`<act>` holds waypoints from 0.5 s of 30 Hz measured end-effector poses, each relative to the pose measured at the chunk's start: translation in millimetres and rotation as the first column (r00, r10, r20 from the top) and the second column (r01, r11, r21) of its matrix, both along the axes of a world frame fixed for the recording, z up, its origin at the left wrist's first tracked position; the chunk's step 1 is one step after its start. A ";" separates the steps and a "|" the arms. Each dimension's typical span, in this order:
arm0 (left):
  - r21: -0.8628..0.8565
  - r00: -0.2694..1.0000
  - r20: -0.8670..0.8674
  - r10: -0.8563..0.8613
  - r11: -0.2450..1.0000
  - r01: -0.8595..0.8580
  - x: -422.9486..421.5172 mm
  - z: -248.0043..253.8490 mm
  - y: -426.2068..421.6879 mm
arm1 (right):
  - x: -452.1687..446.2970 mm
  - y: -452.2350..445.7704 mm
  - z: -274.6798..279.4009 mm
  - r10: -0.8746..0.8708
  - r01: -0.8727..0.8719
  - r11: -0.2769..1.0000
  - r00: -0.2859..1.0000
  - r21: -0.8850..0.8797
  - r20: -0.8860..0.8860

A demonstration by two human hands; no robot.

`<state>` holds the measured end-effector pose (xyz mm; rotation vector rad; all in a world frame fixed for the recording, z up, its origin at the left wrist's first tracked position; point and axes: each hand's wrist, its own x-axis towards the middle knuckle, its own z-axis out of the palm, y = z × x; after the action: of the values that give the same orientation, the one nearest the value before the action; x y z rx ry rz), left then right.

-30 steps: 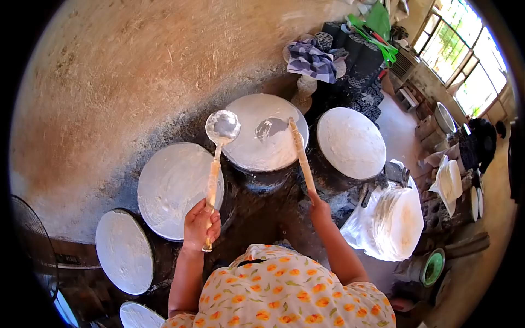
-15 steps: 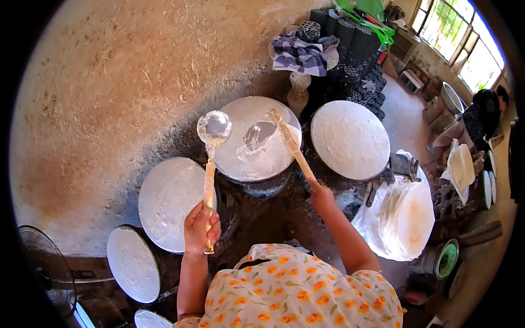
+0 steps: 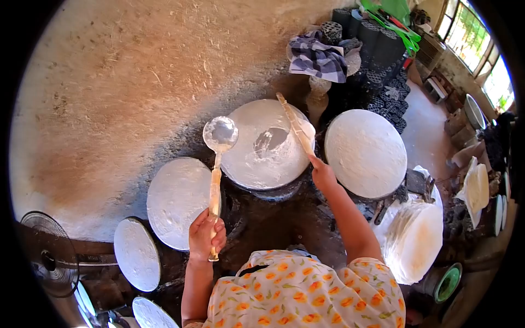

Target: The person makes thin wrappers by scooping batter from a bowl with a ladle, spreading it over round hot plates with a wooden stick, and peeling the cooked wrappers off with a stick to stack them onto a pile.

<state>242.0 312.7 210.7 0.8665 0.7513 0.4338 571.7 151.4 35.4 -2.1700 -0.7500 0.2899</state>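
The left hand (image 3: 208, 235), left of the frame's bottom centre, has its grip wrapped round the handle of a ladle (image 3: 216, 183), whose bowl stands upper left of centre, overlapping the left edge of a white-coated round griddle (image 3: 240, 161). The right hand (image 3: 324, 175), right of centre, grips the lower end of a flat wooden stick (image 3: 295, 124) that slants across the griddle's right side. A thin-sheet stack (image 3: 413, 240) lies lower right, a fan (image 3: 49, 257) lower left.

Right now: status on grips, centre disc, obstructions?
Left grip: holding ladle. Right grip: holding stick over centre disc. Disc: white with grey patch. Ladle overlaps its left edge in view.
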 end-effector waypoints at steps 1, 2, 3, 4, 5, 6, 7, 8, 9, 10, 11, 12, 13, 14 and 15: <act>0.010 1.000 -0.007 0.011 1.000 -0.011 -1.8 2.7 0.2 | 1.9 5.1 2.7 0.044 -0.042 0.997 0.999 0.066 -0.028; 0.016 0.999 -0.003 0.043 0.999 -0.042 -5.1 4.7 -0.7 | -2.0 2.1 6.2 0.055 -0.053 0.996 0.998 0.073 -0.034; 0.019 0.997 0.003 0.073 0.997 -0.073 -7.5 6.6 -1.1 | -9.3 -7.3 11.5 0.045 -0.041 0.990 0.999 0.136 -0.030; 0.037 0.999 -0.007 0.052 0.998 -0.052 -10.2 9.9 -0.1 | -14.1 -16.8 16.1 0.034 -0.029 0.980 0.999 0.196 -0.025; 0.035 0.998 -0.010 0.059 0.998 -0.059 -11.7 10.3 0.7 | -16.1 -24.8 18.8 -0.028 0.035 0.988 0.998 0.148 -0.051; 0.029 0.998 -0.003 0.067 0.997 -0.066 -13.7 10.5 0.6 | -14.0 -30.8 6.9 -0.053 0.058 0.992 0.997 0.110 -0.051; 0.023 0.998 0.005 0.069 0.997 -0.069 -14.5 10.6 0.0 | -13.3 -33.4 -5.5 -0.083 0.086 0.994 0.995 0.073 -0.050; 0.029 0.999 -0.002 0.052 0.998 -0.052 -13.0 9.0 0.0 | -16.4 -29.5 -18.7 -0.032 0.031 0.987 0.999 0.158 0.005; 0.028 0.999 -0.001 0.043 0.999 -0.043 -10.1 5.5 0.6 | -23.5 -22.3 -23.0 0.011 -0.027 0.970 0.998 0.240 0.067; 0.007 1.000 -0.006 0.030 1.000 -0.030 -5.6 1.1 1.5 | -31.8 -14.2 -16.8 0.094 -0.103 0.975 0.994 0.195 0.057; -0.016 1.000 -0.013 0.016 1.000 -0.016 -2.3 -0.4 1.1 | -39.3 -8.0 -8.9 0.168 -0.158 0.969 0.985 0.193 -0.041; -0.009 0.999 -0.044 -0.003 1.000 0.003 4.1 3.4 0.4 | -43.1 -5.6 1.4 0.182 -0.174 0.979 0.981 0.108 -0.073; -0.007 0.999 -0.039 -0.016 1.000 0.015 5.5 6.9 1.6 | -43.7 -5.2 8.0 0.193 -0.191 0.981 0.976 0.023 -0.104; -0.062 0.999 0.019 -0.048 0.997 0.049 5.0 10.2 4.5 | -41.8 -11.7 4.8 0.155 -0.153 0.988 0.985 0.024 -0.072; -0.118 0.994 0.077 -0.072 0.990 0.081 2.6 11.4 8.7 | -38.8 -21.2 1.0 0.148 -0.146 0.989 0.987 0.022 -0.067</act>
<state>244.6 321.4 222.1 0.7599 0.6683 0.3460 532.9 130.2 36.4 -2.0813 -0.8721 0.4302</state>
